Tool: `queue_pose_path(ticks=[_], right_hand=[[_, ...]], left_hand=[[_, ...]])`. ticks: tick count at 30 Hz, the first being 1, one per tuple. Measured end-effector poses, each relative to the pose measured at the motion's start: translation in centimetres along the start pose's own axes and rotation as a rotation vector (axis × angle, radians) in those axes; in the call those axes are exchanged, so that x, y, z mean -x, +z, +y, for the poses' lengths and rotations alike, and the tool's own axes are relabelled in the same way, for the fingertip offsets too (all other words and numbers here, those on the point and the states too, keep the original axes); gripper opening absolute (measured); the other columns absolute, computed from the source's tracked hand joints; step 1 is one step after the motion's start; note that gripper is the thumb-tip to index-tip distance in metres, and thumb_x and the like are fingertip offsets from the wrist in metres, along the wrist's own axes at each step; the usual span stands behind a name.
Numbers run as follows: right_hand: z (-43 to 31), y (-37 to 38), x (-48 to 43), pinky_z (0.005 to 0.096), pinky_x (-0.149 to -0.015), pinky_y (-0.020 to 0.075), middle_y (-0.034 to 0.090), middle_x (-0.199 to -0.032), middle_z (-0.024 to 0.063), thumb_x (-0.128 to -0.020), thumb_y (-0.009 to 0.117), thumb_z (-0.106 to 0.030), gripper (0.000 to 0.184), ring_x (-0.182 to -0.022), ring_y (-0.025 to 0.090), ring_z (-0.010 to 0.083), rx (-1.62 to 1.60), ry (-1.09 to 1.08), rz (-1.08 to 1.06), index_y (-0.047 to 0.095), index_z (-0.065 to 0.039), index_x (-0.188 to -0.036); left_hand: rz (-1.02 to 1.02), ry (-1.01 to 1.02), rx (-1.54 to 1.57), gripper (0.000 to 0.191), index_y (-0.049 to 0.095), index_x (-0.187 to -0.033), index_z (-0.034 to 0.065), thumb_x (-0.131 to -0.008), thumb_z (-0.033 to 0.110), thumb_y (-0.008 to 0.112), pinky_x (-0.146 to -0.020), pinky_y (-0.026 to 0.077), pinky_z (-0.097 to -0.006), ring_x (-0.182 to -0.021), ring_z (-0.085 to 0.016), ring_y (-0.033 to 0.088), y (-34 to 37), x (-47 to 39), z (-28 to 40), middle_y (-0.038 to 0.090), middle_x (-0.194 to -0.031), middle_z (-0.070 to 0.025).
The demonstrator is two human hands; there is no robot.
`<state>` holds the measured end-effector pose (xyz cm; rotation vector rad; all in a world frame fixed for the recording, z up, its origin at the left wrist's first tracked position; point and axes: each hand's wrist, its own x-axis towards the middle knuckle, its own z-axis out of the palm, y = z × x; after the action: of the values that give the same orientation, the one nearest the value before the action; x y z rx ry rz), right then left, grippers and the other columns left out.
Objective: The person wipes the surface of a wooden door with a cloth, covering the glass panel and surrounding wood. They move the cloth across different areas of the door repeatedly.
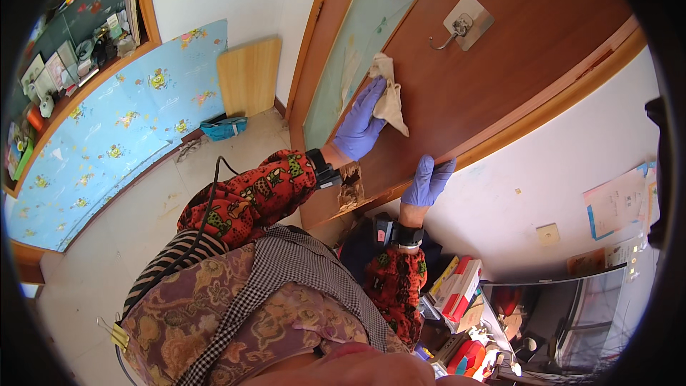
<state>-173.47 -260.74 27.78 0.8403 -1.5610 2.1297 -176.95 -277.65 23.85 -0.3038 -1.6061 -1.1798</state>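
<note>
My left hand (360, 126), in a purple glove, holds a beige cloth (390, 101) flat against a brown wooden door (504, 59). The cloth hangs partly loose beyond my fingers, near the edge of the door's frosted glass panel (370, 32). Lower down and to the right, my right hand (427, 181), gloved the same way, grips the door's edge, thumb and fingers apart around it. Above the cloth, a metal hook (455, 29) on a square adhesive plate is fixed to the door. Splintered wood surrounds a broken patch (351, 187) near the door's bottom.
A wooden board (249, 76) leans against the wall above a teal bag (224, 127) on the tiled floor. Crowded shelves (69, 59) stand at left. At lower right are boxes (458, 289) and a dark monitor (563, 321). A black cable (211, 198) runs along my left sleeve.
</note>
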Motion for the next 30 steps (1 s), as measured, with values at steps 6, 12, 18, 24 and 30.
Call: queue_pose_path(ticks=[6, 12, 18, 24, 30], right_hand=[[1.1, -0.4, 0.2, 0.0358, -0.111, 0.0329, 0.042, -0.147, 0.011, -0.096, 0.067, -0.017, 0.069, -0.128, 0.042, 0.0196, 0.009, 0.033, 0.07, 0.028, -0.001, -0.15], [1.4, -0.8, -0.3, 0.0356, -0.112, 0.0316, 0.041, -0.147, 0.0101, -0.096, 0.067, -0.02, 0.069, -0.13, 0.041, 0.019, 0.133, -0.023, 0.068, 0.029, -0.001, -0.151], [1.6, -0.9, -0.7, 0.036, -0.109, 0.0351, 0.047, -0.144, 0.0086, -0.097, 0.065, -0.028, 0.064, -0.127, 0.046, 0.0199, 0.161, -0.054, 0.127, 0.036, -0.004, -0.149], [2.2, -2.2, -1.2, 0.0387, -0.106, 0.0394, 0.048, -0.145, 0.0089, -0.099, 0.06, -0.038, 0.062, -0.127, 0.049, 0.0225, 0.237, -0.073, 0.185, 0.037, -0.01, -0.149], [2.1, -3.8, -2.1, 0.0394, -0.107, 0.0394, 0.047, -0.146, 0.0092, -0.101, 0.055, -0.04, 0.06, -0.127, 0.049, 0.0244, 0.323, -0.022, 0.326, 0.037, -0.007, -0.149]], left_hand=[[0.049, -0.149, 0.034, 0.069, 0.028, -0.153, 0.0036, -0.09, -0.007, 0.052, -0.118, 0.026, -0.037, -0.141, -0.03, 0.036, 0.5, 0.4, -4.2, 0.038, -0.151, -0.0189], [-0.012, -0.717, 0.47, 0.061, 0.036, -0.148, 0.002, -0.091, -0.004, 0.057, -0.11, 0.036, -0.0323, -0.131, -0.028, 0.046, -1.3, 6.4, -10.8, 0.046, -0.142, -0.0161], [0.081, -0.289, 0.379, 0.057, 0.04, -0.147, 0.0034, -0.093, -0.001, 0.06, -0.11, 0.037, -0.0319, -0.13, -0.022, 0.046, -0.5, -1.3, -11.5, 0.048, -0.141, -0.0115], [-0.015, -0.286, 0.466, 0.056, 0.037, -0.149, 0.0037, -0.097, 0.005, 0.059, -0.112, 0.033, -0.032, -0.131, -0.022, 0.044, 0.7, -4.3, -14.1, 0.048, -0.14, -0.0121], [-0.133, -0.788, 0.67, 0.053, 0.037, -0.15, 0.0069, -0.1, 0.008, 0.054, -0.075, 0.05, -0.0253, -0.095, -0.014, 0.056, 1.0, -0.1, -18.3, 0.054, -0.12, -0.0054]])
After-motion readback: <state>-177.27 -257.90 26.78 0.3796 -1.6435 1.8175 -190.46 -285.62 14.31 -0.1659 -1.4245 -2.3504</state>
